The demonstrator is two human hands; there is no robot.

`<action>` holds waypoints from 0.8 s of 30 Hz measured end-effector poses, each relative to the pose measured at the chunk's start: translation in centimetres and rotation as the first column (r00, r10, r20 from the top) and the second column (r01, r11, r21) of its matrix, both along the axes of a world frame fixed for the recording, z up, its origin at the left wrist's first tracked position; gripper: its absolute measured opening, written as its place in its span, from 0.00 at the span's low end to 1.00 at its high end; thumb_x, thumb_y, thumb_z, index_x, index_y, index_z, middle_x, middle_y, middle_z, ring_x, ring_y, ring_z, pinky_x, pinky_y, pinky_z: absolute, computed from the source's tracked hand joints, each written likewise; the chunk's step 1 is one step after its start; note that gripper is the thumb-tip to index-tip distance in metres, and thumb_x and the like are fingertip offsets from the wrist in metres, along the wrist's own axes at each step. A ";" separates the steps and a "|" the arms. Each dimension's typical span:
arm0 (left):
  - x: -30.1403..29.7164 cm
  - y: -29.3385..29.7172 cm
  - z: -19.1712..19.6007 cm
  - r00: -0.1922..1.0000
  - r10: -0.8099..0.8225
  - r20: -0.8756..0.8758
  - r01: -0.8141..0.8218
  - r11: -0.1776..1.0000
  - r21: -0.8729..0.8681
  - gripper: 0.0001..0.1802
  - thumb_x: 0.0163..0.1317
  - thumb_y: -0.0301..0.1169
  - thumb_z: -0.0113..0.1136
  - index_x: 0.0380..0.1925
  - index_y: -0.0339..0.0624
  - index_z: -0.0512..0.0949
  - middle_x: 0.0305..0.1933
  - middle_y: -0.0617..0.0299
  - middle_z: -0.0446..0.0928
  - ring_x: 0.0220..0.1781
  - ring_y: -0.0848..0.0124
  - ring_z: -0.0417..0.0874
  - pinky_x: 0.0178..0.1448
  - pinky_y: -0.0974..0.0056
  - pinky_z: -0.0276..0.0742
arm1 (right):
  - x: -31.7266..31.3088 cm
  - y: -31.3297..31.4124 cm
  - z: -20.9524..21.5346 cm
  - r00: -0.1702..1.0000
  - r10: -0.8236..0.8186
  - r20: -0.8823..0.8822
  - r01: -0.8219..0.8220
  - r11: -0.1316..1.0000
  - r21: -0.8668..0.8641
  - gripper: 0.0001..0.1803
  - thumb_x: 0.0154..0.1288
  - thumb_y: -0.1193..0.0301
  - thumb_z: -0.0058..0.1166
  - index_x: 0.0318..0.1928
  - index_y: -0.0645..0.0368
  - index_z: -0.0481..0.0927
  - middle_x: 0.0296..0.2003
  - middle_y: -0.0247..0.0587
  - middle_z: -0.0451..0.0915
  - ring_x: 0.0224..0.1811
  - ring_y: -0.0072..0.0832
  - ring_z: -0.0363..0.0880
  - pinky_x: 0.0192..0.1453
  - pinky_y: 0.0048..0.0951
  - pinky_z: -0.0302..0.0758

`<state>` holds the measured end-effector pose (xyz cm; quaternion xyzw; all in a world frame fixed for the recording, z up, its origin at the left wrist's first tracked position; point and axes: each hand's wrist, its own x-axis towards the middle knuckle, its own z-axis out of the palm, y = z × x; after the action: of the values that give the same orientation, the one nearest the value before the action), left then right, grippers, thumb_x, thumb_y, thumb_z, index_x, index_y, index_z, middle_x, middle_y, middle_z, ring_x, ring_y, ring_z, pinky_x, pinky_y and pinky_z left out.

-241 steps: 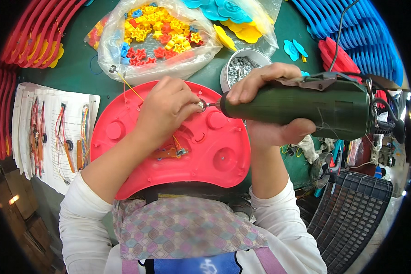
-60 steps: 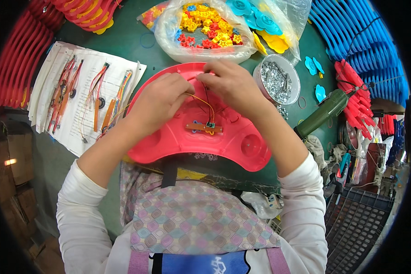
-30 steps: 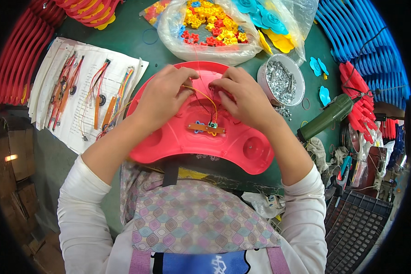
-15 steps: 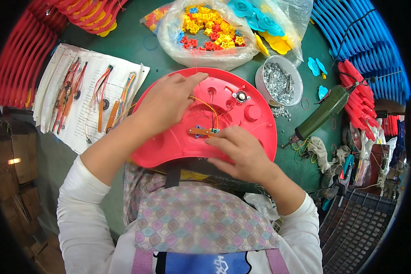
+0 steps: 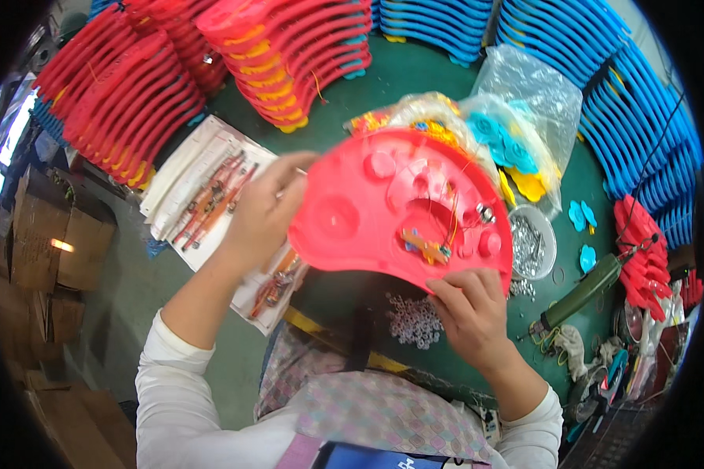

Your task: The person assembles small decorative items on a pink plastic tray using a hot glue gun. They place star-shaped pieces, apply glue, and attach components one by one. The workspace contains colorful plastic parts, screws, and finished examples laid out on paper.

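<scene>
At the lower edge of the frame, a patterned apron (image 5: 391,410) is seen below the tabletop (image 5: 391,82). At the lower centre, a loose scatter of small pale pieces (image 5: 416,322) is spread on the tabletop, near the right hand (image 5: 473,313). The grip of the right hand is closed on the lower rim of a red plastic shell (image 5: 375,227), the fingers being bent over its edge.

The shell is held tilted at the centre of the frame, its hollow side exposed. In its right half, a brown strip (image 5: 424,246) with thin wires attached is seen, and a round metal part (image 5: 486,213) is set near the right rim. At the shell's left end, the left hand (image 5: 267,211) is placed, blurred; whether its grip is closed on the edge cannot be told.

To the left, wired parts (image 5: 219,199) are laid on paper sheets (image 5: 195,148). At the right, a green power driver (image 5: 585,291) is rested, and beyond it a white tub (image 5: 551,242) is filled with metal bits. Farther up, turquoise flower shapes (image 5: 499,141) are bagged. Along the top, red shells (image 5: 289,47) and blue shells (image 5: 555,39) are stacked.
</scene>
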<state>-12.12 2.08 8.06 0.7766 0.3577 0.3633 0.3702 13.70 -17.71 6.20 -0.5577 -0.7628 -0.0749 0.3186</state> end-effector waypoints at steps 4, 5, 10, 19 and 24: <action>-1.0 5.7 5.2 0.925 0.209 0.317 -0.301 0.912 0.278 0.18 0.76 0.32 0.51 0.61 0.37 0.76 0.34 0.72 0.71 0.34 0.82 0.68 0.42 0.74 0.68 | -0.7 1.8 2.3 1.000 -0.003 -0.001 0.003 0.959 0.282 0.23 0.50 0.76 0.72 0.50 0.55 0.85 0.46 0.35 0.80 0.45 0.37 0.77 0.50 0.43 0.73; -1.0 7.9 6.5 0.888 0.262 0.378 -0.402 0.842 0.359 0.19 0.76 0.33 0.51 0.61 0.35 0.76 0.35 0.70 0.72 0.34 0.82 0.69 0.42 0.73 0.68 | -0.7 2.0 2.6 1.000 -0.006 0.000 0.006 0.944 0.331 0.23 0.50 0.76 0.71 0.50 0.54 0.85 0.47 0.36 0.80 0.46 0.37 0.77 0.51 0.42 0.73; -2.6 20.2 12.5 0.771 0.373 0.516 -0.619 0.626 0.474 0.24 0.75 0.32 0.50 0.66 0.31 0.69 0.50 0.50 0.81 0.44 0.69 0.84 0.48 0.63 0.81 | 0.1 2.8 1.0 0.993 0.065 0.102 -0.082 0.982 0.172 0.24 0.51 0.74 0.71 0.52 0.55 0.83 0.49 0.37 0.79 0.47 0.35 0.79 0.55 0.43 0.75; -5.6 27.5 11.9 0.873 0.373 0.313 -0.318 0.924 -0.214 0.11 0.67 0.34 0.58 0.46 0.41 0.79 0.41 0.60 0.80 0.32 0.71 0.81 0.31 0.70 0.78 | 2.9 4.1 -2.1 0.990 0.057 0.131 -0.057 0.998 -0.005 0.23 0.53 0.73 0.70 0.51 0.55 0.81 0.48 0.40 0.79 0.47 0.40 0.79 0.54 0.45 0.74; -7.4 28.0 11.4 0.806 0.561 0.187 -0.548 0.828 -0.120 0.33 0.64 0.60 0.66 0.58 0.49 0.79 0.43 0.63 0.77 0.32 0.71 0.74 0.34 0.67 0.72 | 9.4 7.5 -3.3 0.981 -0.169 0.098 0.168 0.986 0.014 0.15 0.57 0.72 0.67 0.46 0.58 0.81 0.46 0.44 0.80 0.49 0.44 0.80 0.53 0.45 0.74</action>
<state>-19.52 30.03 19.43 0.5827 0.5376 0.5262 0.3075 23.13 -10.26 2.91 -0.6150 -0.7273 -0.1314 0.2747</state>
